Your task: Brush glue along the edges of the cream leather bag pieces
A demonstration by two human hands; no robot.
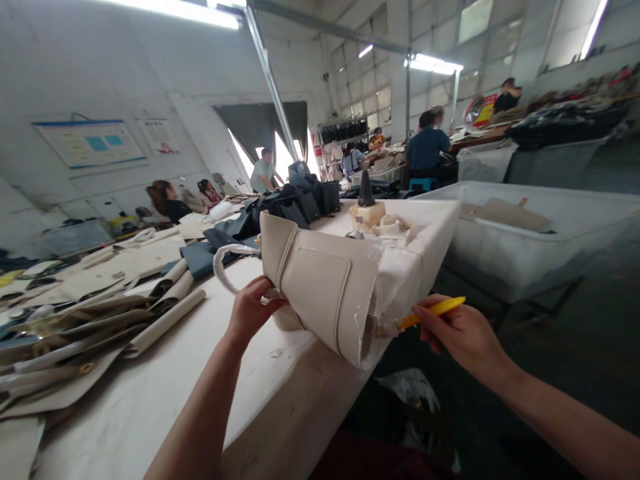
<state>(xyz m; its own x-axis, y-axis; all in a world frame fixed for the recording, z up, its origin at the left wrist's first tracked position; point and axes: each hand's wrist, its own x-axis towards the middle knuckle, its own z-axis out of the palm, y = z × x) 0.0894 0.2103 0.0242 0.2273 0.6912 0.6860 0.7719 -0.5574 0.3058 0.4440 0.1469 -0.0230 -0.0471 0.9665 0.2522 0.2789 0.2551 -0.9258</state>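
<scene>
A cream leather bag piece (320, 287) lies folded over the front edge of the worktable (150, 393). My left hand (253, 310) is closed on its left side, near a looped cream strap (223, 263). My right hand (457, 330) is closed on a yellow tool (433, 311), whose tip touches the bag's lower right edge where white glue residue shows.
Cream leather panels and rolled pieces (100, 307) pile up on the left of the table. Dark blue bags (295, 203) sit further back. A glue pot with a dark cone (367, 207) stands behind the bag. A white bin (530, 233) is at right. Several people work in the background.
</scene>
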